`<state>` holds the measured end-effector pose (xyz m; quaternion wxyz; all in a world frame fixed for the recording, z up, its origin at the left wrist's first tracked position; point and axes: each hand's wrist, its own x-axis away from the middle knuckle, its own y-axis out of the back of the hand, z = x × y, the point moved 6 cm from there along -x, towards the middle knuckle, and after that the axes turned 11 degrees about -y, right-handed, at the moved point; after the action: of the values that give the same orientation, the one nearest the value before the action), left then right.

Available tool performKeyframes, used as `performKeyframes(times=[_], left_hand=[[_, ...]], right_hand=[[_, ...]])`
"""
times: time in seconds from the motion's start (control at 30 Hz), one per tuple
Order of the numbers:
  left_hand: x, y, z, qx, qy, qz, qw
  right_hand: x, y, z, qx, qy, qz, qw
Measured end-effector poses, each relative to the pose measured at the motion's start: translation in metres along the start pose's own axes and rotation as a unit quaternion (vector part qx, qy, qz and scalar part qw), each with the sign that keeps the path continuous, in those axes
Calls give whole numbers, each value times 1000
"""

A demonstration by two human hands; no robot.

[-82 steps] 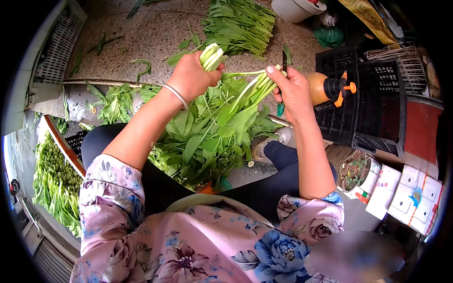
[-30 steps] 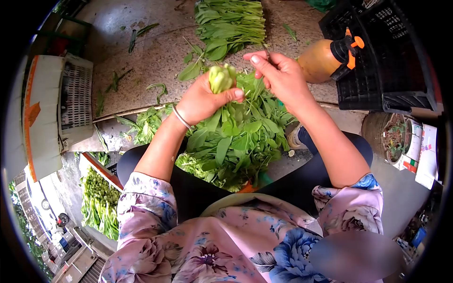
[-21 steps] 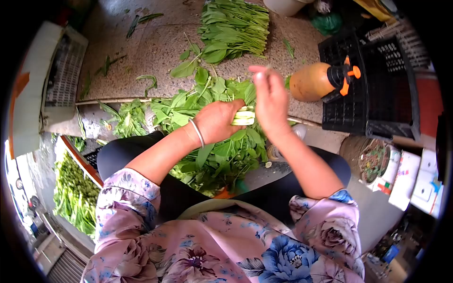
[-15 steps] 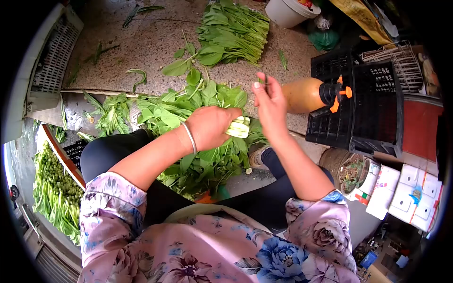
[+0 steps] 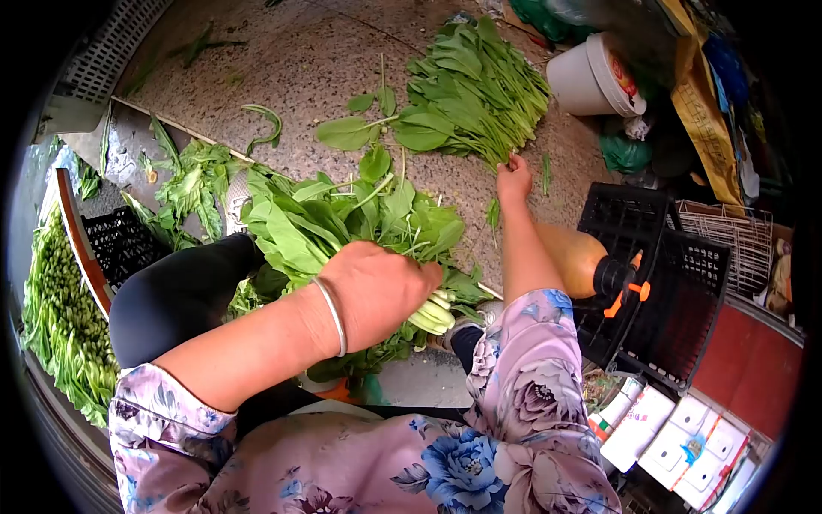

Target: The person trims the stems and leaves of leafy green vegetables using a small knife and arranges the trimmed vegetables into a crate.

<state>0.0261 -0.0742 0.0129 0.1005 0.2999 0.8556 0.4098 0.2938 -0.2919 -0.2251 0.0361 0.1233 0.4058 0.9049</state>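
Observation:
My left hand [image 5: 377, 287], with a bangle at its wrist, is closed round a bunch of leafy greens. Pale cut stem ends [image 5: 434, 315] stick out below the fist, and the leaves [image 5: 295, 231] fan out to the upper left. Stretched forward, my right hand [image 5: 514, 182] has its fingers drawn together at the stem ends of a stacked pile of greens [image 5: 479, 90] on the speckled slab [image 5: 317, 51]. What lies between those fingertips is too small to make out. Two loose sprigs [image 5: 351, 131] rest left of that pile.
An orange spray bottle [image 5: 569, 257] lies beside my right forearm, against black crates [image 5: 676, 300]. Beyond are a white bucket [image 5: 586, 81] and a green bag [image 5: 625, 154]. More greens [image 5: 73, 317] fill a container at left. White boxes [image 5: 698, 450] stand at lower right.
My right hand has moved away from the held bunch, forward to the stacked pile. My left hand keeps its hold on the bunch. The camera view has shifted.

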Motion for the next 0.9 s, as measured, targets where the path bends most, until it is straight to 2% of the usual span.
performKeyframes(times=[0.07,0.2,0.27,0.3,0.37,0.47,0.5,0.57,0.6,0.67,0.73,0.8,0.83,0.87,0.9], left_hand=[[-4,-1,0,7,1,2,1000],[-7,-5,-4,-5,-33,-12,999],[-7,-7,-6,-30,-33,2,999],[-5,-6,-8,-40,-36,6,999],[-3,-10,-11,-54,-42,0,998],[-1,-6,-15,-68,-36,-15,997],[-1,-1,-15,-63,-21,-56,996],[1,12,-18,-55,12,-125,991],[-2,10,-18,-57,8,-123,991],[4,22,-28,26,-97,-344,933],[2,21,-34,43,-126,-327,936],[-2,6,-28,158,-46,-224,961],[-4,0,-25,241,-21,-203,949],[-4,-1,-25,241,-20,-197,950],[-6,-6,-20,330,-13,-190,925]], right_hand=[[20,10,18,110,-52,-47,991],[35,25,28,82,-80,-27,993],[9,26,5,-102,26,0,994],[19,38,16,-101,27,-5,994],[60,64,54,-271,-61,91,956],[114,103,96,-250,-68,117,959],[133,116,104,-250,-70,112,959],[178,136,127,-198,30,148,969],[204,145,139,-165,58,159,972],[264,161,137,-68,97,152,981],[295,163,141,-195,46,210,957],[304,161,139,-227,17,232,946],[308,157,136,-255,-10,259,931],[308,156,135,-259,-14,258,931],[308,152,132,-288,-26,274,917]])
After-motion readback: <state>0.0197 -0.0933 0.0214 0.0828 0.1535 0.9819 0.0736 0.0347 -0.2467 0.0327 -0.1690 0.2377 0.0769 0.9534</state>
